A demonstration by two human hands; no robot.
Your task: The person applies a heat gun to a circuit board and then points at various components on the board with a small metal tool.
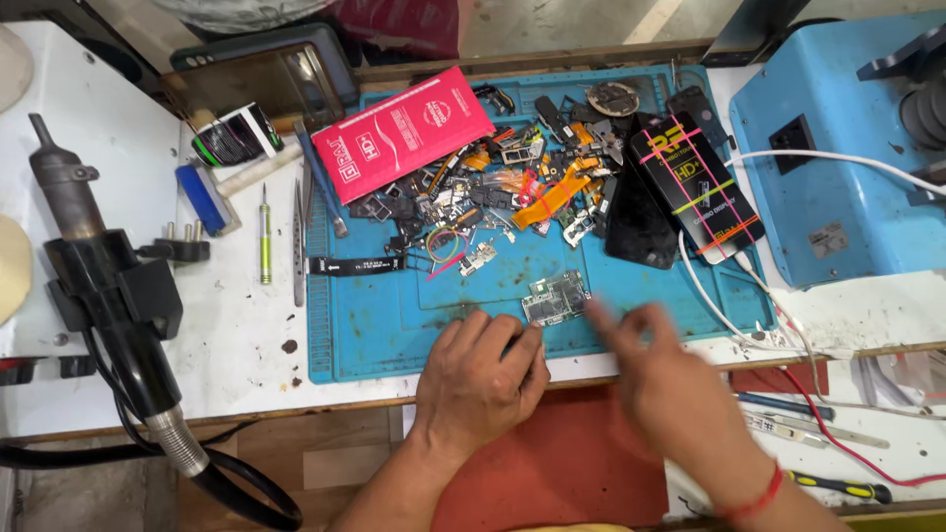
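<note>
My left hand (pixel 480 379) rests palm down on the front edge of the blue work mat (pixel 374 325), its fingertips close to a small green circuit board (pixel 555 298). My right hand (pixel 655 369) is blurred with motion just right of the board, fingers spread, holding nothing. A red thread is tied round that wrist. Behind the board lies a heap of small phone parts and flex cables (pixel 503 187).
A red flat package (pixel 414 128) and a black boxed package with coloured bands (pixel 695 182) lie on the mat. A screwdriver (pixel 263 236) and tweezers (pixel 298 241) lie to the left. A black hot-air gun (pixel 99 286) sits far left, a blue machine (pixel 847 148) far right.
</note>
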